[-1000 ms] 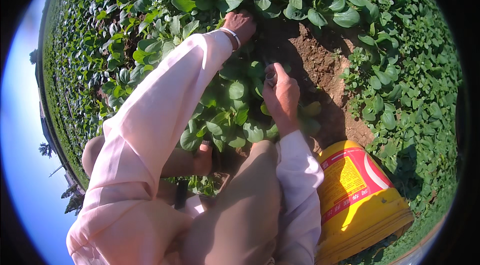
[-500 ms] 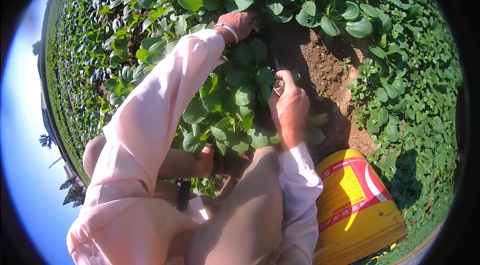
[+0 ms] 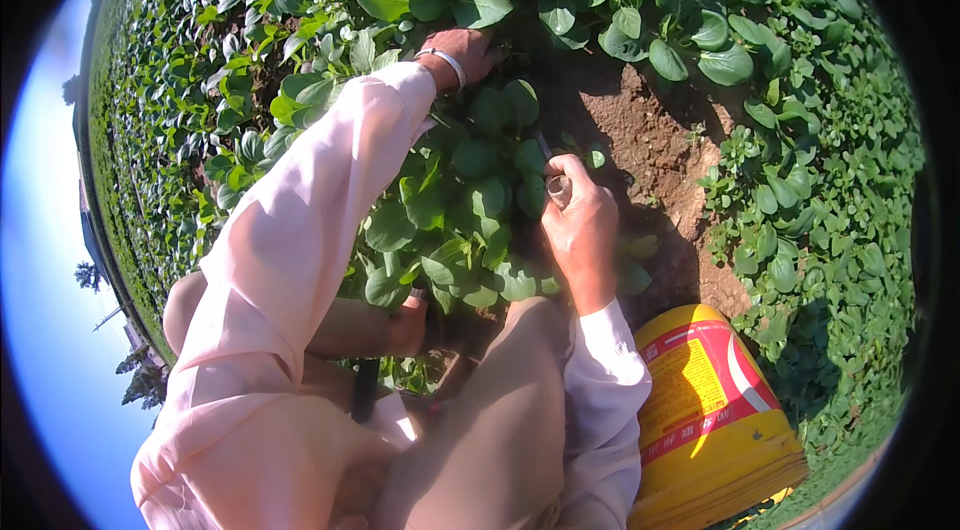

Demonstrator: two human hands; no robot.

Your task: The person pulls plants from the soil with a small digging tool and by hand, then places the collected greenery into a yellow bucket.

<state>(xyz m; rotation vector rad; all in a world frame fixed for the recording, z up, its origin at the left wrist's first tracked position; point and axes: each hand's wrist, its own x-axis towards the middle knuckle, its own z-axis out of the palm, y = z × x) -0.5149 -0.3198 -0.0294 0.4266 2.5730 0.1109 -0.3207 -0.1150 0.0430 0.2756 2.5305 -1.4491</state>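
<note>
My right hand [image 3: 582, 230] is closed around the wooden handle [image 3: 560, 192] of a tool, its round butt end facing up. A narrow metal blade [image 3: 543, 144] runs from the fist toward the base of a leafy green plant [image 3: 480, 160]; its far end is hidden under leaves. Farther out and to the left, my left hand [image 3: 468, 54], with a pale bracelet at the wrist, reaches in among the plants. Its fingers curl down into shade beside the leaves, and what they hold, if anything, is hidden.
Bare brown soil [image 3: 650, 130] lies right of the plants. A yellow bucket [image 3: 720, 410] with a red label stands at the lower right, close to my right forearm. Dense leafy greens [image 3: 770, 180] grow along both sides. My bent knees [image 3: 480, 410] are below the plants.
My left hand has drawn back slightly to the left. My right hand has shifted a little, still gripping the tool, and its blade now slants more to the left.
</note>
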